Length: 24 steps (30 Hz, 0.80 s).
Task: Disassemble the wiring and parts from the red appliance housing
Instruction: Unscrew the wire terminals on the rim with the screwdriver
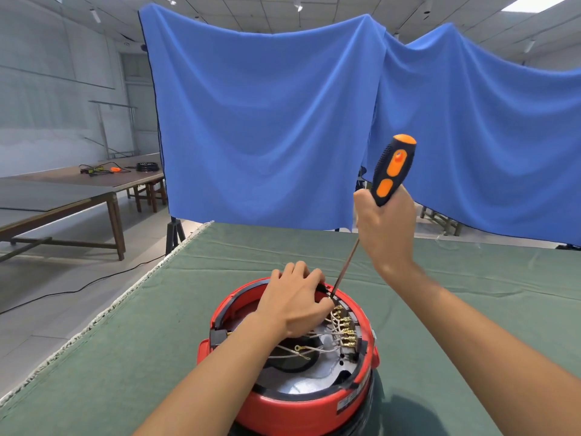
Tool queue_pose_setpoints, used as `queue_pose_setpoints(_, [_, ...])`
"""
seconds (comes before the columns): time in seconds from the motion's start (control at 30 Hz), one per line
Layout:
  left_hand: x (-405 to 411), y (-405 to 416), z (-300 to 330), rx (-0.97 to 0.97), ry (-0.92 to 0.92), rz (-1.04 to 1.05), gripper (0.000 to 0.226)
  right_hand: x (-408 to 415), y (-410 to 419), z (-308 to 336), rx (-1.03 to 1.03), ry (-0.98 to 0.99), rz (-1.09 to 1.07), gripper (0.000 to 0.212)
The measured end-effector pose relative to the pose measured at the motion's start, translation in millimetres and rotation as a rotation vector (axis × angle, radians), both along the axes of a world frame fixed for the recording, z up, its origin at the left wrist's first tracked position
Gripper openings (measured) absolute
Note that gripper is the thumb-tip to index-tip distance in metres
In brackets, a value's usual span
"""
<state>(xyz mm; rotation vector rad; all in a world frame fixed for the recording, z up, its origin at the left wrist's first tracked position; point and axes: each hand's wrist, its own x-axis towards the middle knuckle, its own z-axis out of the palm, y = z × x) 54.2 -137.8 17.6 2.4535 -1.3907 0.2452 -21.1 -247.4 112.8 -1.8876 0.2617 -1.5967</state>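
The red housing (292, 404) was parked on the green cloth (456, 309) at the near edge of the table, open side up, with a bunch of pale wires (317, 339) and a row of brass terminals (345, 328) showing along its right inner wall. The screwdriver (388, 177) was gripped tight by the right hand (385, 228), handle up, shaft slanted down-left so the tip landed at the far rim by the topmost terminal. The left hand (294, 302) was laid over the far rim, fingers curled down over the edge right next to the tip. A blue sheet (267, 121) was hung up behind the table.
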Motion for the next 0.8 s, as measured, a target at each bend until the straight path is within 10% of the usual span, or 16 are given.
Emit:
queue_pose_setpoints(0.43, [0.4,7.3,-8.0,-0.026,0.050,-0.056,0.060,4.9,-43.2,-1.0,0.383,-0.002,-0.094,0.021])
queue_pose_setpoints(0.8, [2.9,5.1,-9.9,-0.025,0.027,-0.043,0.057,-12.1,6.5,-4.0,0.028,-0.057,0.024,0.026])
